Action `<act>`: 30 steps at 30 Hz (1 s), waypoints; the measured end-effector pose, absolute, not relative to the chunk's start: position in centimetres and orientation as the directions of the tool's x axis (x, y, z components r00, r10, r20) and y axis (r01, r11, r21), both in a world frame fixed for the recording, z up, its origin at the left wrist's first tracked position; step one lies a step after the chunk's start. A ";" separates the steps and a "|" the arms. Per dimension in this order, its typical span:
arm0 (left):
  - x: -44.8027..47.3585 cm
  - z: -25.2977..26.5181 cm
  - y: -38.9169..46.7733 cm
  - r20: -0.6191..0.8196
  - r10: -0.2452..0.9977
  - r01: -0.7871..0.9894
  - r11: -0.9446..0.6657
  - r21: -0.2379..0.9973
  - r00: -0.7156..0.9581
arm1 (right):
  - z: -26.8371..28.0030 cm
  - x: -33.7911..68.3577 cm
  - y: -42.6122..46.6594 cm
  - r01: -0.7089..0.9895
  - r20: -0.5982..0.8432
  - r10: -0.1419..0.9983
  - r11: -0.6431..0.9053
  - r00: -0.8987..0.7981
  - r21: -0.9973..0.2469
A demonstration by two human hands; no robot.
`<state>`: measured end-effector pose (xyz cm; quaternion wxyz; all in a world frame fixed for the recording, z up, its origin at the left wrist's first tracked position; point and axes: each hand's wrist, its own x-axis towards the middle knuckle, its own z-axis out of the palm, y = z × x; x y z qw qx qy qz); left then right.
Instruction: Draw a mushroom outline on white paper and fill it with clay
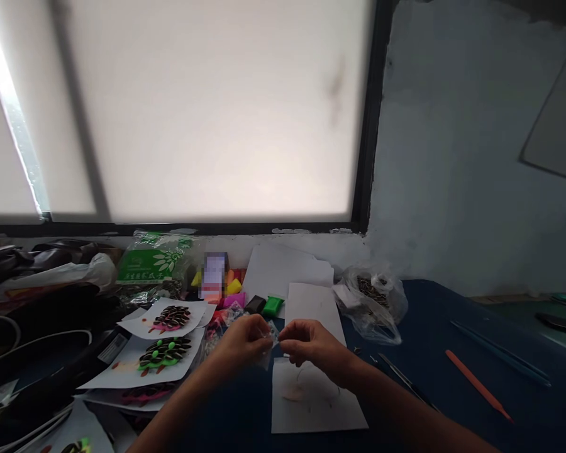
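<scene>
On our table [236,418], seed pictures [163,357] lie left of the near sketch sheet [311,409], a stick [476,384] right. Farther off, we see packets [273,306] to the left and a plastic bag [371,294] right.

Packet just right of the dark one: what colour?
The packet is bright green, shown in the head view.

The plastic bag [144,264] at the back of the worktop [236,415] carries one line of white Chinese characters across its green panel; the last two appear to read "瓜子", while the preceding characters are too small and blurred to read. The white label [113,348] beside the stacked paper sheets [122,376] bears dark print, likewise illegible at this size.
</scene>
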<state>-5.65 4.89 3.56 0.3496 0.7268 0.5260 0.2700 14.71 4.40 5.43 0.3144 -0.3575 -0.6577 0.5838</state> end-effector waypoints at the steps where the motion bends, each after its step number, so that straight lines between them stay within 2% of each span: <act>1: -5.8 3.4 4.8 0.010 0.957 0.647 -0.203 0.735 0.289 | 5.3 14.7 4.4 0.116 0.005 0.846 0.079 -0.534 -0.990; 4: -6.4 3.2 4.4 -0.024 0.963 0.822 -0.217 0.527 0.270 | 4.8 14.5 4.6 0.167 0.026 0.859 0.129 -0.512 -0.977; 7: -6.8 3.6 4.2 0.004 0.968 0.910 -0.236 0.342 0.250 | 4.3 14.4 4.8 0.229 0.055 0.868 0.190 -0.493 -0.955; 11: -6.7 4.2 4.2 0.046 0.971 0.948 -0.238 0.212 0.233 | 3.9 14.7 5.1 0.325 0.127 0.886 0.293 -0.446 -0.899; 18: -7.3 3.4 4.2 -0.034 0.981 0.970 -0.185 0.160 0.193 | 3.8 15.0 5.1 0.474 0.204 0.883 0.408 -0.423 -0.780; 24: -7.3 3.0 4.8 0.102 0.981 0.965 -0.181 0.190 0.164 | 3.7 14.8 5.2 0.542 0.230 0.874 0.452 -0.428 -0.708; 30: -5.4 1.5 4.5 0.205 0.947 0.914 -0.298 0.276 0.247 | 3.7 14.9 5.1 0.564 0.239 0.869 0.469 -0.434 -0.680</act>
